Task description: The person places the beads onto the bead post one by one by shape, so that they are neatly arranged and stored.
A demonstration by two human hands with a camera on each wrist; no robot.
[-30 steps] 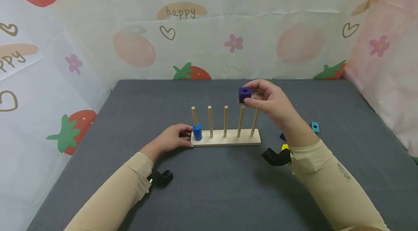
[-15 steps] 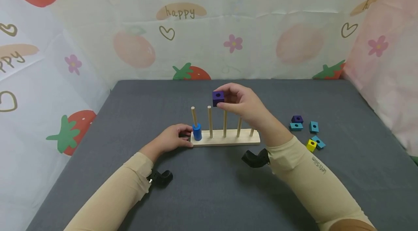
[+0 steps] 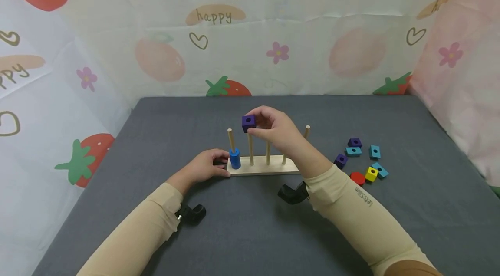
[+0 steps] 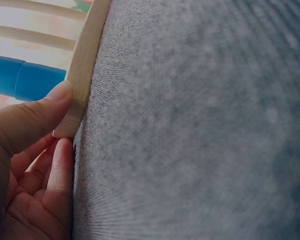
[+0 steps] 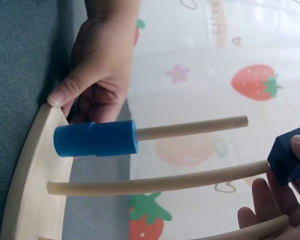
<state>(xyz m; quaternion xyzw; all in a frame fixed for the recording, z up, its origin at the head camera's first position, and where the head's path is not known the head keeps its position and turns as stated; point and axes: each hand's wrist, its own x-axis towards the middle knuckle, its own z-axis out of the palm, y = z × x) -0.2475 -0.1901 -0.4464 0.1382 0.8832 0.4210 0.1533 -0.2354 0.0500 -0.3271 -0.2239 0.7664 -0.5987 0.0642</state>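
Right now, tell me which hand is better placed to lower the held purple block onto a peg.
Probably the right hand: it pinches the purple block by the tip of the peg beside the blue cylinders, while the left hand holds the end of the wooden base.

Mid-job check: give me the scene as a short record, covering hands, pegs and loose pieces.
left hand: grips the left end of the wooden base
right hand: pinches a purple block
block position: at the tip of the second peg from the left
leftmost peg: two stacked blue cylinders
loose, right of base: two purple blocks, three teal blocks, one yellow block, one red piece
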